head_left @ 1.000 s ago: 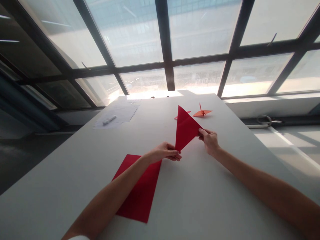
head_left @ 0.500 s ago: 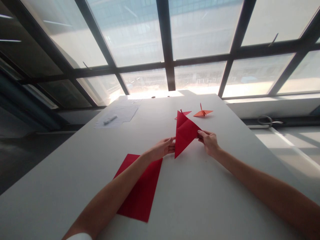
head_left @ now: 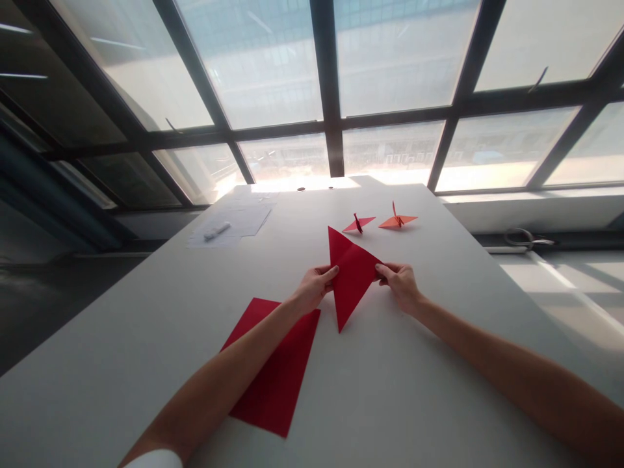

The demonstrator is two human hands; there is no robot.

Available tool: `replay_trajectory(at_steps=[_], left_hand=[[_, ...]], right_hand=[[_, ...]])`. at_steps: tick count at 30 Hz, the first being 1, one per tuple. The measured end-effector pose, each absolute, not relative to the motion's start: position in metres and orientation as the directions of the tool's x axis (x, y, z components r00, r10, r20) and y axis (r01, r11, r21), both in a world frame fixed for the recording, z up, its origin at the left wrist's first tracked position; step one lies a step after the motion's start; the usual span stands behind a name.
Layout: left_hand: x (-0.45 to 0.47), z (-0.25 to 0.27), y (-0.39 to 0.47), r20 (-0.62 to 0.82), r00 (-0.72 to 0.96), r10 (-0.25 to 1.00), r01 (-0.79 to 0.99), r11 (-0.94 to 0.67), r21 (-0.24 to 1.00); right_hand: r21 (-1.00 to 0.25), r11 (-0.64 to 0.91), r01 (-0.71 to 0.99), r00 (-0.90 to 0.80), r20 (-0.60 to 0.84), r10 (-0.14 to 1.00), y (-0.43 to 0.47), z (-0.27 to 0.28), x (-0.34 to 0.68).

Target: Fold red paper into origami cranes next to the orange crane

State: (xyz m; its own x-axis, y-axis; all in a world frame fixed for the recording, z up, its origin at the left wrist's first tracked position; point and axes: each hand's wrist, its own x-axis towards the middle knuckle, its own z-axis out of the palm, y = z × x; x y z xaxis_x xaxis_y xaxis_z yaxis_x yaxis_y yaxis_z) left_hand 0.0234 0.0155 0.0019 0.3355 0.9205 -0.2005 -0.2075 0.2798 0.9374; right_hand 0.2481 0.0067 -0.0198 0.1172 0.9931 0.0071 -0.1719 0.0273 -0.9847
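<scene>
A red sheet of paper folded into a triangle (head_left: 355,276) is held up between both hands above the white table (head_left: 414,383), with crease lines faintly visible on it. My left hand (head_left: 316,286) pinches its long left edge, thumb on the near face. At the right corner, my right hand (head_left: 397,283) grips the paper between thumb and fingers. Under my left forearm lies a flat red sheet of paper (head_left: 277,377), partly covered by the arm.
Beyond the triangle stand a red paper crane (head_left: 359,224) and an orange paper crane (head_left: 398,221). White papers (head_left: 248,220) with a white tube-like object (head_left: 217,231) on them lie at the far left. Large windows (head_left: 390,58) rise behind the table.
The triangle has come lower and slightly left, uncovering the red crane. My left thumb now presses on the paper's near face; both hands still hold it.
</scene>
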Motion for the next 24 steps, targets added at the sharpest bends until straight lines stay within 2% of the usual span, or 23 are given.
replay_trajectory(at_steps=[24], left_hand=[[0.0261, -0.0035, 0.0202, -0.308, 0.175, 0.935, -0.351, 0.352, 0.868]], right_hand=[[-0.982, 0.052, -0.18, 0.2, 0.015, 0.98, 0.007, -0.0227, 0.2465]])
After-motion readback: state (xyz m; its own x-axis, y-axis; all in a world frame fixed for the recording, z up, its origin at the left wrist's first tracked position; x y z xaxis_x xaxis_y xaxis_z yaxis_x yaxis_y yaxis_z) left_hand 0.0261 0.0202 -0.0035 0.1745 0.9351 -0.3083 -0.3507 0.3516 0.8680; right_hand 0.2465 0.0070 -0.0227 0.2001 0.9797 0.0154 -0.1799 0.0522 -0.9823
